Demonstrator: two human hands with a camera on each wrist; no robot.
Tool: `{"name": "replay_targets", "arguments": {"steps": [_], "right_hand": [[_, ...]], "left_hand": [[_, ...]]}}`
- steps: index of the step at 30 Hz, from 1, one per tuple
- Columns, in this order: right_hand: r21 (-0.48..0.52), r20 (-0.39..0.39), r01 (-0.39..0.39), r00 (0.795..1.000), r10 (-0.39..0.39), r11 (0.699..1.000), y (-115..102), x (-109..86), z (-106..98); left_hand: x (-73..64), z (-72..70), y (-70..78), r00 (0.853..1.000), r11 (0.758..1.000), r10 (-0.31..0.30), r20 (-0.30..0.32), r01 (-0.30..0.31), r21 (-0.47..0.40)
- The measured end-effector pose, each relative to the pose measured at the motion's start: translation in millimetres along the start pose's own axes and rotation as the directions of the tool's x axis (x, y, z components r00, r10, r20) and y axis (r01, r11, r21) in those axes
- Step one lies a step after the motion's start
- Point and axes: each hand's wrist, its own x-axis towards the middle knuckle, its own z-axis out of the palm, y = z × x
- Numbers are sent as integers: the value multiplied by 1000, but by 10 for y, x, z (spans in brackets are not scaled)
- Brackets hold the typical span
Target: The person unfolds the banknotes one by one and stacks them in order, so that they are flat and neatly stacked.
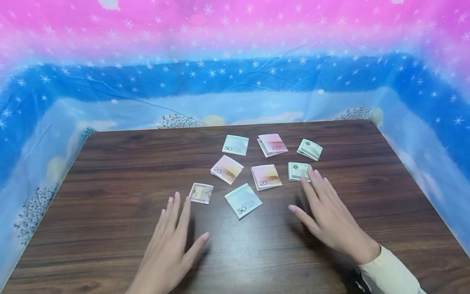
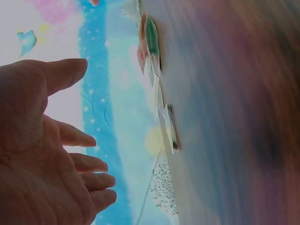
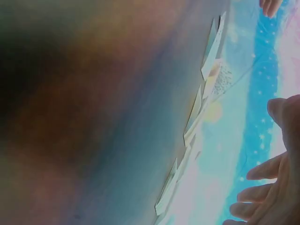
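Note:
Several folded banknotes lie spread over a dark wooden table. My left hand (image 1: 169,241) is held with straight fingers, its fingertips close to a small brownish note (image 1: 201,193). My right hand (image 1: 330,216) has its fingers extended too; the fingertips overlap a small green note (image 1: 298,171) in the head view. Between the hands sits a green 50 note (image 1: 243,201). Above it are two orange-brown 20 notes, one at left (image 1: 227,169) and one at right (image 1: 266,177). Farther back lie another 50 note (image 1: 235,145), a pink 100 note (image 1: 273,144) and a green note (image 1: 310,150). Neither hand holds anything.
The table (image 1: 121,183) has rounded far corners. A pink and blue snowflake cloth (image 1: 235,73) hangs behind it and along both sides. A pale sleeve (image 1: 389,269) covers the right forearm, with a dark object (image 1: 358,279) beside the wrist.

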Motion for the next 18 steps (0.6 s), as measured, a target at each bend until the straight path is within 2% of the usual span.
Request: {"name": "replay_targets", "arguments": {"steps": [4, 9, 14, 18], "right_hand": [[91, 51, -88, 995, 83, 992, 70, 202, -8], [200, 88, -191, 980, 177, 961, 231, 515, 29], [265, 90, -232, 972, 215, 936, 422, 809, 79], [333, 139, -295, 955, 263, 895, 512, 1029, 84]], "left_hand": [[16, -22, 34, 1000, 996, -23, -8, 23, -83], [36, -28, 52, 998, 986, -41, -45, 33, -166], [44, -14, 47, 996, 979, -40, -85, 22, -203], [47, -4, 40, 993, 976, -38, -111, 13, -216]]}}
